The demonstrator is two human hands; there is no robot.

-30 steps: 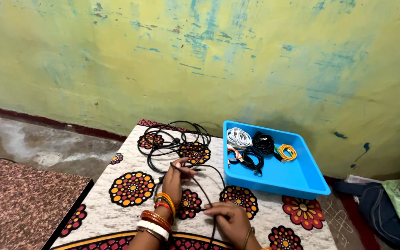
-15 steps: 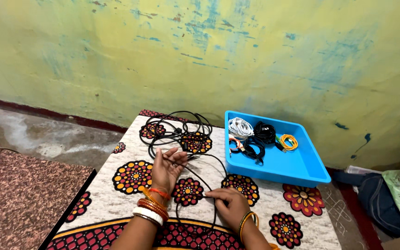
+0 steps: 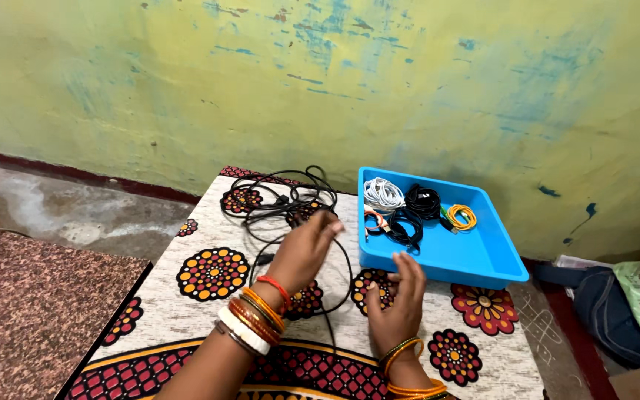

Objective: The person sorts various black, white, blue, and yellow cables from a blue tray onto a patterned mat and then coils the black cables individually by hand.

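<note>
A flower-patterned table [image 3: 209,222] holds a blue tray [image 3: 475,259] with five coiled cables [image 3: 409,211] inside. A loose black cable [image 3: 283,204] still sprawls uncoiled; the left hand [image 3: 301,252] pinches its loop, the right hand [image 3: 398,307] hovers open beside.

Left hand [image 3: 304,250] raised, fingers loosely curled. Right hand [image 3: 396,304] lower, fingers spread upward. Both wrists wear bangles.

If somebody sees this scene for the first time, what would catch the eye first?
Probably the bright blue tray at the table's right, holding coiled white, black and orange cables. Next, the left hand and right hand, both wearing bangles, raised at a loop of black cable over the flower-patterned tablecloth.
</note>
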